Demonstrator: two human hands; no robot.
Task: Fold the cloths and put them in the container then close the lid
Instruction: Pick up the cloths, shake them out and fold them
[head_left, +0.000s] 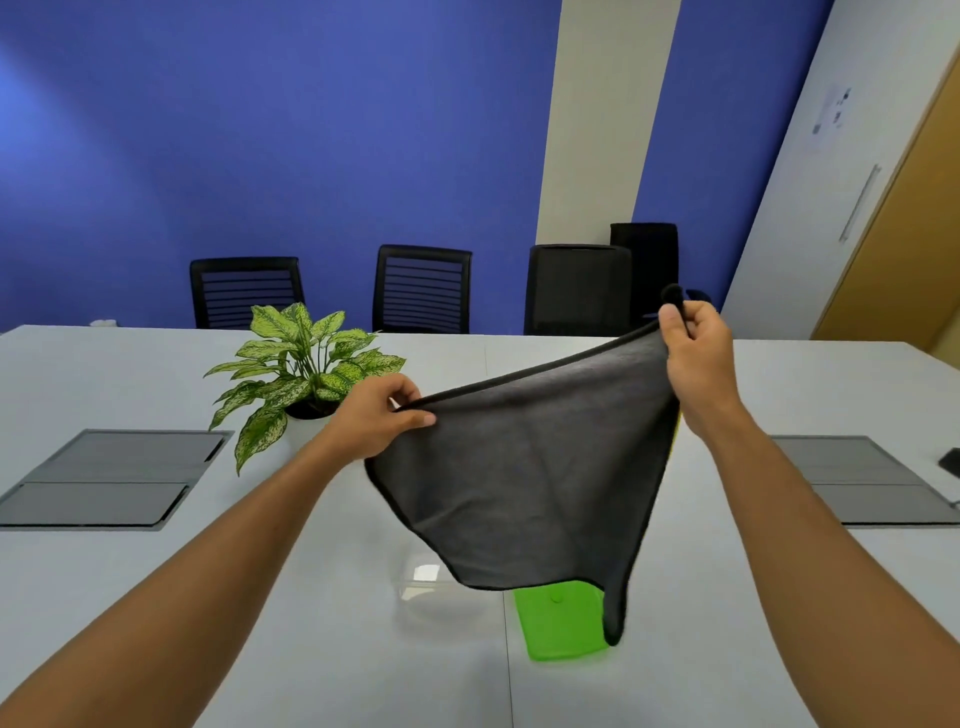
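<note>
While both hands are raised over the white worktop (156, 597), left hand (376, 418) pinching one corner of the grey cloth (530, 478), right hand (696, 345) gripping another (higher up), cloth hanging spread, clear container (423, 597) and green lid (563, 621) lying beneath.

Grey cloth (524, 467) hangs spread aloft; green lid (561, 623) – flat below.

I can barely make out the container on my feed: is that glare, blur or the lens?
Head view: the clear plastic container is soft, pale against the white table, with a small glare patch; the wide-angle lens bends the edges; the grey microfibre cloth looks sharp.
</note>
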